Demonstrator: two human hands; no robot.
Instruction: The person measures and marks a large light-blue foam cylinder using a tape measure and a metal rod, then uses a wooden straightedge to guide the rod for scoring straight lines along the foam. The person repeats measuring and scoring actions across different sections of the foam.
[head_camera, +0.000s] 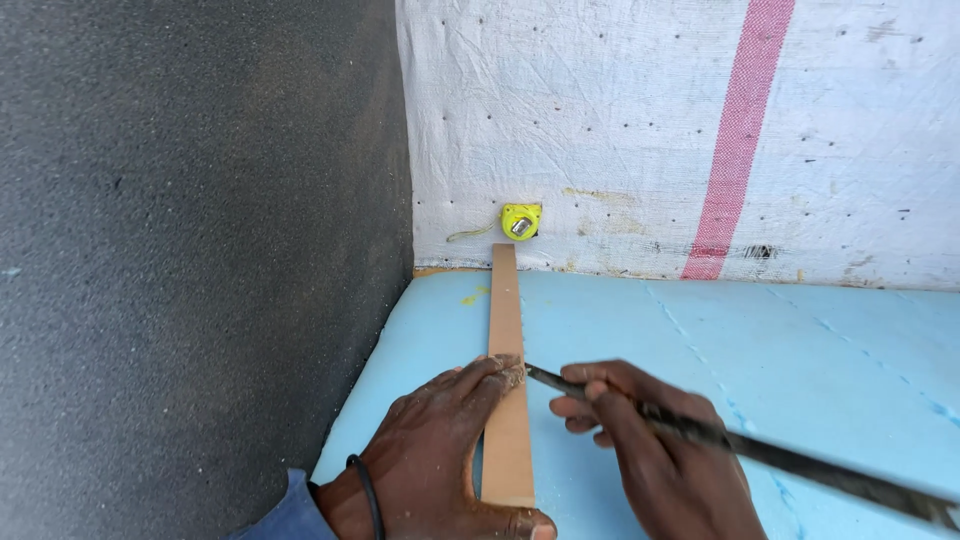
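A narrow wooden strip (505, 310) lies lengthwise on a light blue foam sheet (780, 350). My left hand (440, 450) presses flat on the strip's near end, fingers spread, thumb across its bottom end. My right hand (660, 450) grips a long dark metal blade (800, 465) whose tip touches the foam right beside the strip's right edge, near my left fingertips. A small yellow tape measure (521, 221) rests against the white fabric beyond the strip's far end.
A white woven fabric panel (600, 120) with a red stripe (735, 140) stands upright behind the foam. A dark grey rough surface (190, 250) fills the left side, bordering the foam's left edge.
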